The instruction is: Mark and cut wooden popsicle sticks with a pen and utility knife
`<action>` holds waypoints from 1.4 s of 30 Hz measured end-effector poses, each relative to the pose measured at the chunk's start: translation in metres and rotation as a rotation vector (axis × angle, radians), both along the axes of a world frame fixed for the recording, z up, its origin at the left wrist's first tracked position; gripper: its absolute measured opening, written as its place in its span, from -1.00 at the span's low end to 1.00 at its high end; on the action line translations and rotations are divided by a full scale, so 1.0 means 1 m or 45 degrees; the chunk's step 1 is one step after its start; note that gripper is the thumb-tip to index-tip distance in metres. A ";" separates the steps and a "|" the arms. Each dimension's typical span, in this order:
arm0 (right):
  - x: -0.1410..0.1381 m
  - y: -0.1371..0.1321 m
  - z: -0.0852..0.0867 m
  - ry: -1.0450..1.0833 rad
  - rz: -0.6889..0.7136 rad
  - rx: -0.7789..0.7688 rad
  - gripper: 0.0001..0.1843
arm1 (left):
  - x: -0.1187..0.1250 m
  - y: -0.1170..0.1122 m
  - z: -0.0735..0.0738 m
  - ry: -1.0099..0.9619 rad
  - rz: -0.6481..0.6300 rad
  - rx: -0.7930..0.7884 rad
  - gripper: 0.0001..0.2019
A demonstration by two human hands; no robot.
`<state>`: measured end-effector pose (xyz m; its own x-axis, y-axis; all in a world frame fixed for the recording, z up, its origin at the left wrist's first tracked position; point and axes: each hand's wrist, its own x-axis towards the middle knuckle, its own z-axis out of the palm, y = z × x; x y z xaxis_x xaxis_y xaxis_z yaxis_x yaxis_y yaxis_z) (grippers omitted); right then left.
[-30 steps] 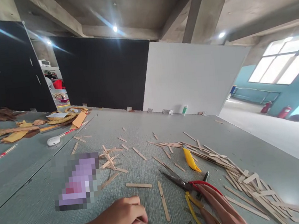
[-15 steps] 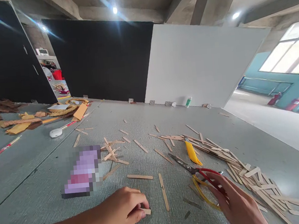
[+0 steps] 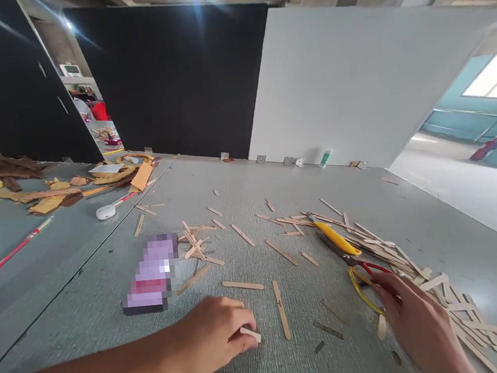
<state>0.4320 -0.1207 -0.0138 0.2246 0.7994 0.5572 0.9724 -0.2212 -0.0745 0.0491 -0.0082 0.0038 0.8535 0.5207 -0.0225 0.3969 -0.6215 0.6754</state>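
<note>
My left hand [image 3: 220, 337] pinches a short piece of wooden craft stick [image 3: 250, 334] between thumb and fingers, low over the tabletop. With its fingers at the red and yellow handles, my right hand [image 3: 420, 316] grips a pair of scissors [image 3: 351, 260]. Their dark blades point away to the left and lie against a yellow utility knife [image 3: 335, 238], which partly covers them. Between my hands lies a notched craft stick [image 3: 281, 310]; another craft stick [image 3: 242, 285] rests flat just beyond my left hand.
A long pile of craft sticks [image 3: 463, 307] spreads along the right. Small crossed sticks [image 3: 193, 242] lie beside a blurred purple phone-like object [image 3: 152, 276]. Leather-like scraps [image 3: 49, 195] and a white case [image 3: 106, 212] are at left. Black and white panels [image 3: 331, 86] stand behind.
My right hand and the scissors have moved right, up to the utility knife, which has turned to lie more slanted. My left hand still pinches its piece. The view has shifted slightly.
</note>
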 end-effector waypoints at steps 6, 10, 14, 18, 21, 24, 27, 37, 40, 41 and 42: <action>-0.011 -0.011 0.005 -0.141 0.135 0.098 -0.68 | -0.001 0.019 -0.007 0.005 0.251 0.206 -0.78; -0.059 -0.017 0.008 -0.187 0.577 0.046 -0.63 | 0.001 0.026 -0.014 0.032 0.270 0.271 -0.76; -0.111 -0.009 0.014 -0.150 1.078 -0.253 -0.63 | 0.003 0.026 -0.015 0.040 0.243 0.289 -0.76; -0.136 0.001 0.022 -0.067 1.186 -0.314 -0.63 | 0.001 0.024 -0.013 0.044 0.211 0.296 -0.74; -0.143 0.002 0.025 0.026 1.263 -0.369 -0.61 | -0.001 0.022 -0.013 0.041 0.176 0.284 -0.74; -0.145 0.000 0.023 0.133 1.285 -0.451 -0.61 | -0.001 0.019 -0.013 0.018 0.150 0.253 -0.73; -0.142 -0.001 0.016 0.228 1.280 -0.519 -0.64 | 0.001 0.018 -0.013 -0.009 0.144 0.223 -0.72; -0.150 -0.006 0.017 -0.034 1.210 -0.329 -0.74 | 0.000 0.010 -0.014 -0.052 0.123 0.168 -0.97; -0.109 0.004 0.032 -0.143 0.860 -0.181 -0.68 | 0.002 0.009 -0.017 -0.037 0.122 0.176 -0.97; -0.086 0.008 0.039 -0.144 0.676 -0.131 -0.62 | 0.002 0.009 -0.017 -0.032 0.117 0.177 -0.96; -0.060 0.013 0.046 -0.155 0.517 -0.098 -0.62 | 0.002 0.010 -0.017 -0.028 0.108 0.178 -0.95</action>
